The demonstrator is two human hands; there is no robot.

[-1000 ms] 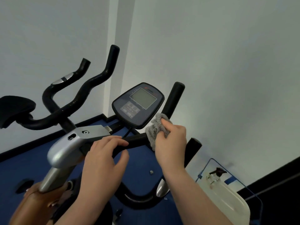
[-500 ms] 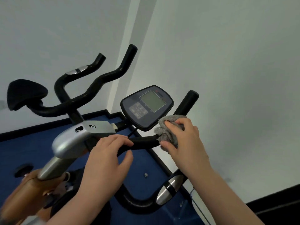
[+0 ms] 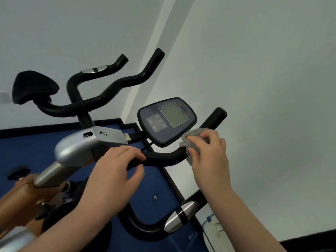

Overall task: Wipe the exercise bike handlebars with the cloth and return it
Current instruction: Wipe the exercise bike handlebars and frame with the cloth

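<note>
The exercise bike's black handlebars [image 3: 163,158] fill the middle of the head view, with a right bar rising past the console. A grey cloth [image 3: 192,138] is wrapped around that right bar just below its upright end [image 3: 214,118]. My right hand [image 3: 209,151] is closed on the cloth and presses it to the bar. Gripping the centre of the handlebar beside the silver stem clamp [image 3: 81,144] is my left hand [image 3: 116,170]. The left side of the handlebars [image 3: 112,88] curves up and away, untouched.
A dark console with a grey screen [image 3: 167,120] sits just left of the cloth. A black elbow pad [image 3: 34,86] is at far left. A lower loop with a silver pulse sensor [image 3: 180,215] hangs below. White walls stand close behind; a clear container [image 3: 211,231] is at bottom right.
My right hand has slid the cloth up along the right bar, from the bend toward the upright end. The left hand keeps its grip. The view has tilted, shifting the bike rightward.
</note>
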